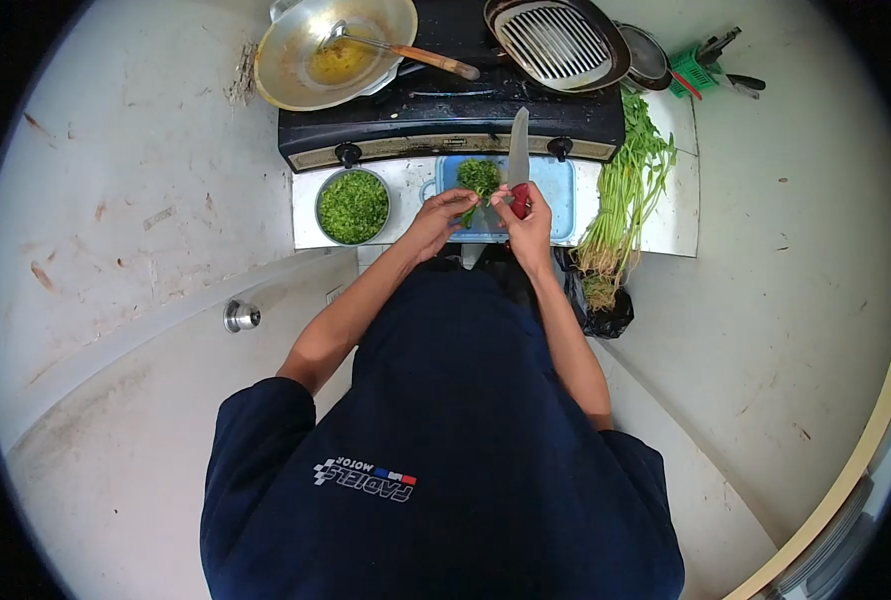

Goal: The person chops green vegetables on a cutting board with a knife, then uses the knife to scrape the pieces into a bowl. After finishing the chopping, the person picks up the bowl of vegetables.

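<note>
My right hand (528,218) grips the red handle of a large knife (518,150), its blade pointing away toward the stove. My left hand (443,215) pinches a bunch of green stems at the near edge of a blue cutting board (556,190). A small pile of chopped greens (480,176) lies on the board just beyond my left fingers, beside the blade. To the left of the board stands a round metal bowl (353,207) filled with chopped greens.
A bundle of long green vegetables (624,195) lies right of the board, roots toward me. Behind is a black stove (451,120) with a wok and ladle (336,50), and a pan with a rack (558,42). A black bag (606,318) hangs below.
</note>
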The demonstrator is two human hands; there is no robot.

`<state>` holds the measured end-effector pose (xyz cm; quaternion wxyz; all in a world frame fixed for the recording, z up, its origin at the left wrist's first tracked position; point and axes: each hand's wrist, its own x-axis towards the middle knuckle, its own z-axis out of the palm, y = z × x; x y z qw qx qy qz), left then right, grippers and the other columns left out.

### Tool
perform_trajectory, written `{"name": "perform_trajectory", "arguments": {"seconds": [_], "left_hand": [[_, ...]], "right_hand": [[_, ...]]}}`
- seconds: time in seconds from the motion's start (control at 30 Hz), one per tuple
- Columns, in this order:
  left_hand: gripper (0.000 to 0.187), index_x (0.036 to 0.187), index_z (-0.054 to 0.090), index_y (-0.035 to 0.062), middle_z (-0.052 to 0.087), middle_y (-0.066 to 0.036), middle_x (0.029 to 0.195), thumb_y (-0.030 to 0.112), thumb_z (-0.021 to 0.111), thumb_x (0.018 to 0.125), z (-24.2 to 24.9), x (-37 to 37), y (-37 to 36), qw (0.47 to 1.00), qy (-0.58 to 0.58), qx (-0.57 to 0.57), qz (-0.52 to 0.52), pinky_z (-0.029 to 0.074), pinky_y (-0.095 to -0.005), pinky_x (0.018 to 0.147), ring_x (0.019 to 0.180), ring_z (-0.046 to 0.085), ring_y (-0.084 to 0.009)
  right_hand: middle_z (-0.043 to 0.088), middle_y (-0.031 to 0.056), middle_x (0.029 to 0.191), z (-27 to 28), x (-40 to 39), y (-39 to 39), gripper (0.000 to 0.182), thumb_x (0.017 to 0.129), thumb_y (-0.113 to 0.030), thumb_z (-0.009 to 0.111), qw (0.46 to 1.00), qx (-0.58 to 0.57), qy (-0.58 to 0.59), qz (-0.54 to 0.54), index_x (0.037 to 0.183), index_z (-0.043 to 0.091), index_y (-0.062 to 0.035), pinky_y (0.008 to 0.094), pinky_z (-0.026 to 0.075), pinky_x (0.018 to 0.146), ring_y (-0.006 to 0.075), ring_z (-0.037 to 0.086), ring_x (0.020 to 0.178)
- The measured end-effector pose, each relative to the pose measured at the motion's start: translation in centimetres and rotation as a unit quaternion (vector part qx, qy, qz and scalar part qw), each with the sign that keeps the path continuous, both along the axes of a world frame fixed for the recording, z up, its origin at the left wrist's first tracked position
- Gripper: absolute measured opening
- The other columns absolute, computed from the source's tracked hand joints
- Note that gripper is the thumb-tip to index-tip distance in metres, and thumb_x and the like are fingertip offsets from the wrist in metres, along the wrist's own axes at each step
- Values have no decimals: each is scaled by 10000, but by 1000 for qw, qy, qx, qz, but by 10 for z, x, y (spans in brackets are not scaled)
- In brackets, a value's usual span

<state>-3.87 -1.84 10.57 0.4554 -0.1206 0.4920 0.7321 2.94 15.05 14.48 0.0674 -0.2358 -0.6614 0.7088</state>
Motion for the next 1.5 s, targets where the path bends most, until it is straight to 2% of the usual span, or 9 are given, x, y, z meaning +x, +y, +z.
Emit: {"name": "perform_trajectory", "arguments": {"seconds": [0.07,0.3,0.47,0.67,1.0,1.1,1.17,1.27,1.5], "left_hand": [[190,1139,697,157,680,14,1153,272,721,990,-12,0,-2,998,-20,54,10,366,-359,1004,1143,547,-121],[141,1096,692,144,658,30,1134,246,707,1001,6,4,4,999,38,9,4,406,-327,938,1061,562,-106],[137,1092,695,135,674,21,1094,236,709,1000,11,2,5,997,80,-16,6,411,-326,924,1046,568,-111],[125,1070,729,152,709,26,1053,244,737,987,23,1,7,999,45,15,22,432,-339,893,1010,602,-89],[173,1149,711,153,681,13,1158,233,718,996,14,-8,7,997,-1,77,6,416,-373,972,1092,597,-119],[217,1184,700,137,674,5,1174,238,721,992,19,-9,8,998,-7,59,3,413,-377,989,1113,591,-122],[246,1201,693,129,674,2,1172,248,727,988,19,-10,7,999,4,51,-1,414,-389,1000,1122,591,-126],[199,1191,690,96,665,-8,1145,201,677,1022,25,-12,5,999,22,43,-15,485,-319,944,1068,603,-117],[166,1164,695,92,667,1,1135,174,667,1023,16,-20,-9,991,-29,118,-59,518,-320,923,1023,624,-107]], "right_hand": [[691,10,933,2,-1,-5,188,946,-54,735,1000,1,3,6,1100,636,-11,223,491,616,53,610,754],[700,36,1009,4,-6,-10,210,947,-66,751,1000,1,10,1,1123,650,-11,229,506,627,64,621,785],[681,13,941,11,-7,-16,203,948,-68,738,999,-18,33,-32,1110,630,-15,233,494,605,62,596,709],[678,24,968,13,-9,-16,206,957,-67,739,999,16,21,-24,1123,628,-18,230,494,611,58,598,749],[674,14,939,9,-17,-19,196,977,-110,733,998,25,47,-42,1119,627,-27,227,490,614,53,595,735],[698,25,976,15,-17,-15,196,979,-108,731,999,20,21,-19,1126,629,-29,225,490,611,52,592,720],[694,21,924,20,-19,-14,190,974,-117,734,1000,0,23,-13,1105,631,-25,224,486,613,54,593,718],[708,21,920,6,-18,-5,188,973,-117,734,1000,-18,10,23,1102,634,-24,225,492,619,59,612,743],[747,37,977,26,-22,1,230,966,-97,737,996,-17,10,86,1142,620,-8,224,504,636,66,666,819]]}}
